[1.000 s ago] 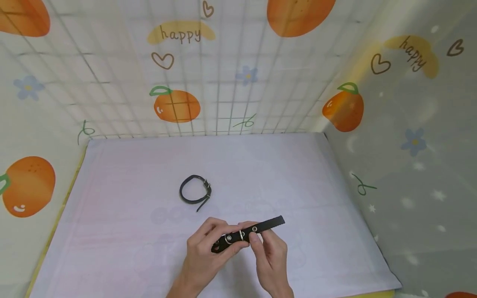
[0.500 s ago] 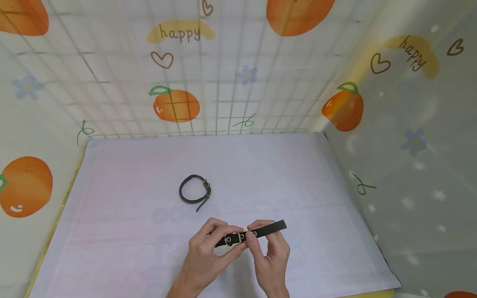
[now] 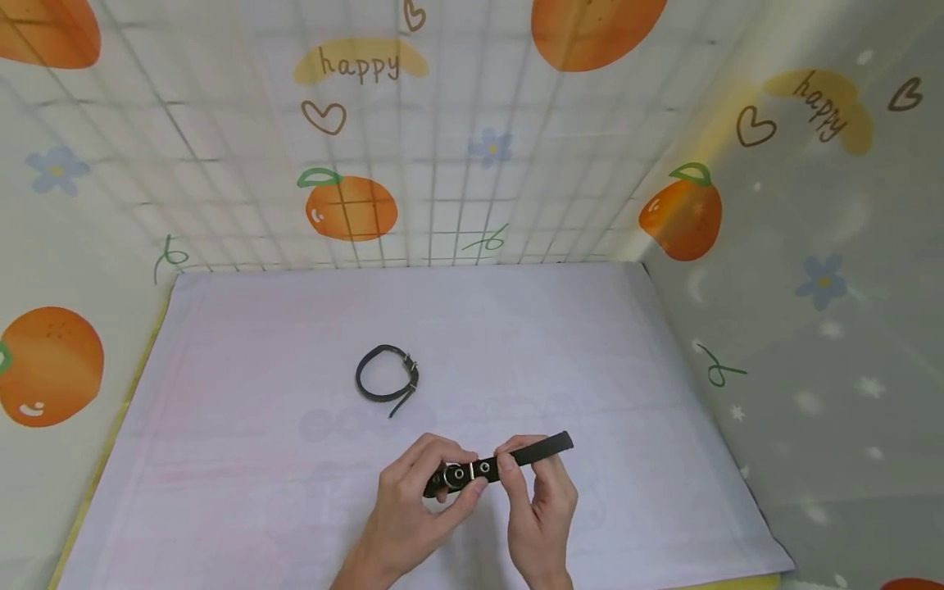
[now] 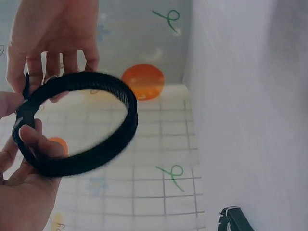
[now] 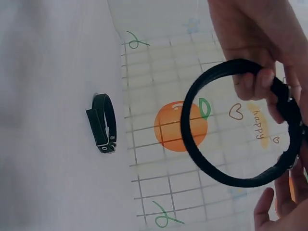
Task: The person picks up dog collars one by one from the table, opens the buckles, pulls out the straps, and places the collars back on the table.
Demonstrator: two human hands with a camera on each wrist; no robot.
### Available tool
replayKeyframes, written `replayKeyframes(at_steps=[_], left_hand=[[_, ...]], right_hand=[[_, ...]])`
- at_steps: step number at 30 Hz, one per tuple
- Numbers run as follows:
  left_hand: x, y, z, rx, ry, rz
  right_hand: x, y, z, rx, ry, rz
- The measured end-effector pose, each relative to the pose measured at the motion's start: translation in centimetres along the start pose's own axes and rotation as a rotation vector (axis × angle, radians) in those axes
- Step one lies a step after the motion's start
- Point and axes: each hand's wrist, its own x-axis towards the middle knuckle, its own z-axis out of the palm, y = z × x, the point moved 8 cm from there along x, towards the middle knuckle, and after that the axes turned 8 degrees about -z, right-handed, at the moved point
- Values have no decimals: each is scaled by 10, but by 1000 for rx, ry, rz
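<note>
A black collar with metal eyelets is buckled into a loop, its free end sticking out to the right. My left hand grips it by the ring and buckle, thumb below and fingers above. The right hand pinches the strap near its free end between thumb and fingers. Both wrist views show the round loop of the collar hanging away from the hands; in the right wrist view the loop is seen from the other side. Fingers partly hide the buckle.
A second black collar, also buckled into a loop, lies on the pale tabletop beyond the hands. Patterned cloth walls with orange prints rise at the back and both sides.
The right hand has shifted slightly right along the strap, and the free end has moved a little right with it. The left hand keeps its grip. The second collar has stayed put.
</note>
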Motion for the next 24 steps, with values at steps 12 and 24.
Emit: replayKeyframes(at_steps=[12,24], left_hand=[[-2,-4,2,12,-47,-39],[0,-4,0,-2,-14,-41]], right_hand=[[-3,1,6,136,-44,39],[-4,-3,10,89,-72,29]])
